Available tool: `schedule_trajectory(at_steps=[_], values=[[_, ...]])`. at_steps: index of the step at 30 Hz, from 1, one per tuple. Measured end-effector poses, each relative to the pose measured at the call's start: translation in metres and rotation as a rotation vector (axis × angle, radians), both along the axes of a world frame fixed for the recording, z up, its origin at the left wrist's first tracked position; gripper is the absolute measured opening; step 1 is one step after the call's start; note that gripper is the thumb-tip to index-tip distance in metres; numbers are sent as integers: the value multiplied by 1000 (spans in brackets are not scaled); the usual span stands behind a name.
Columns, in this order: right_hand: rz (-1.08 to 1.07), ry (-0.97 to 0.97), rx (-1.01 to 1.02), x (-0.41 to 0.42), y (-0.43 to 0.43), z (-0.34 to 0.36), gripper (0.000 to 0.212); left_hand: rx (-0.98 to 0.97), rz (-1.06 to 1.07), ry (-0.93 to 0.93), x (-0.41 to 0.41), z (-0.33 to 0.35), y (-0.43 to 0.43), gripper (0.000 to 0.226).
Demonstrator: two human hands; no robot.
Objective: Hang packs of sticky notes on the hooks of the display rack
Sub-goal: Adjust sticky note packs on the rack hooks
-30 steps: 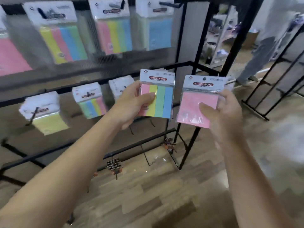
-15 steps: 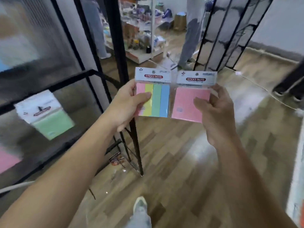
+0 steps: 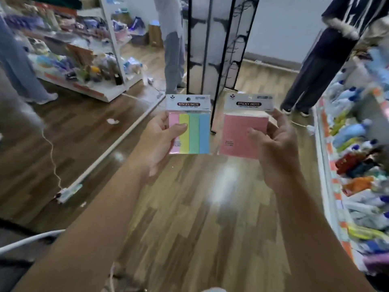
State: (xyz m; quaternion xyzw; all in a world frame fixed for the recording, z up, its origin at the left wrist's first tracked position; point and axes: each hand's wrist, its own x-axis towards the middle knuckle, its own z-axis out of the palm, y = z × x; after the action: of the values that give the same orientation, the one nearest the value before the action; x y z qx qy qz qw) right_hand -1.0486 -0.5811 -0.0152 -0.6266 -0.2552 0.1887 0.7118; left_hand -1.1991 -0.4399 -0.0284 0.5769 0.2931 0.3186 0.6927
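At centre frame the left hand pinches a clear-sleeved pack of pink, yellow, green and blue striped sticky notes by its left edge, thumb across the front. Just to its right, not touching it, the right hand grips a clear-sleeved pack of plain pink sticky notes, thumb on its face. Both packs are upright above the brown wood-plank floor. Along the right edge a white shelf unit holds blurred bottles. Farther off, at upper centre, stands a black wire display rack; at upper left a white shelf carries mixed goods.
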Motion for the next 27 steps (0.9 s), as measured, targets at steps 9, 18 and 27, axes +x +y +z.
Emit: schedule_trajectory(at_steps=[9,18,27], values=[[-55,-21,23,184,68,-3,52,0,-62,-38,193,4,85,24],[59,-13,32,355,157,11,47,-5,67,-37,357,13,161,24],[64,-5,57,515,269,6,54,23,93,-51,511,11,266,23]])
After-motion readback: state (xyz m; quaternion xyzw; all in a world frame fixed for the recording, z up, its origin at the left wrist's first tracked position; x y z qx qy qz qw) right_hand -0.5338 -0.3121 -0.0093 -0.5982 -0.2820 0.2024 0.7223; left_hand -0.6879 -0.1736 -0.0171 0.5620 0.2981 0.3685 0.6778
